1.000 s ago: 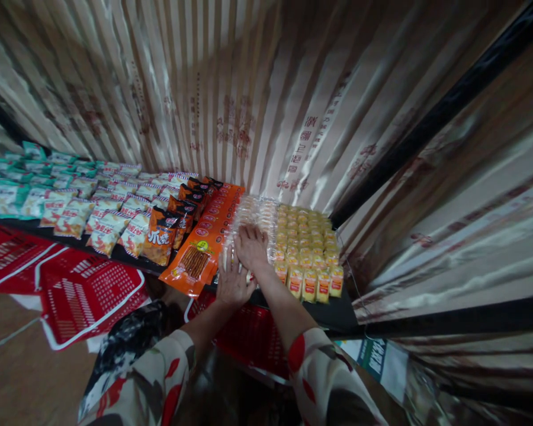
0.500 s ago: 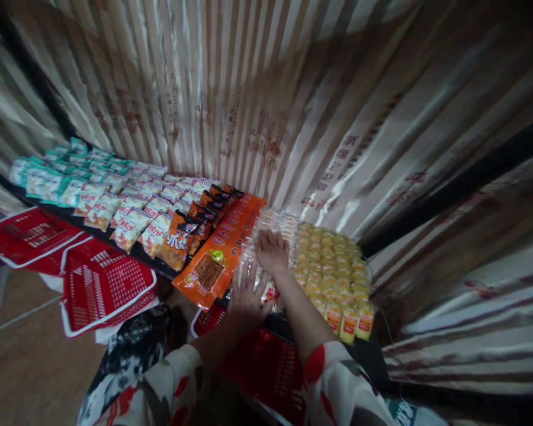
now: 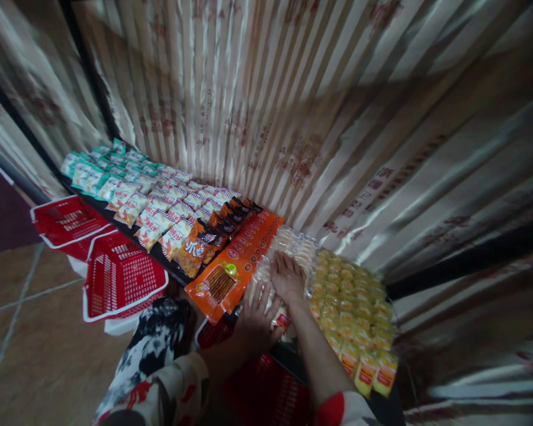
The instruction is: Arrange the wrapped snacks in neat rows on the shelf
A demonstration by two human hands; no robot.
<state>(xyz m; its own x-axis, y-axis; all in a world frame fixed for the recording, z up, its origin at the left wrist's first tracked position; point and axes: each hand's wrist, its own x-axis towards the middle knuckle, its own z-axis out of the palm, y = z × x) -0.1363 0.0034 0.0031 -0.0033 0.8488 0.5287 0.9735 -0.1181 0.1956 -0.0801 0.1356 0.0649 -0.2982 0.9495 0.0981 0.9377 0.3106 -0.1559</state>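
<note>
Clear plastic packs of pale pieces (image 3: 302,248) lie in a row on the shelf. My left hand (image 3: 256,319) rests on the front of these packs, its fingers spread. Farther back, my right hand (image 3: 288,277) lies flat on the same packs with its fingers stretched out. A red label (image 3: 282,320) shows between my two hands. Directly left of the packs is a long orange snack bag (image 3: 237,266). Yellow wrapped snacks (image 3: 350,299) stand in rows on the right. Both palms hide part of the clear packs.
Orange-black bags (image 3: 195,248), white snack bags (image 3: 153,225) and green-white bags (image 3: 89,177) fill the shelf's left side. Red baskets (image 3: 127,278) with white rims stand in front, another (image 3: 266,390) below my arms. A pleated, printed covering (image 3: 231,89) rises behind.
The camera view has turned, so the shelf appears shifted right and slightly lower. Both hands stay on the clear packs, almost unchanged.
</note>
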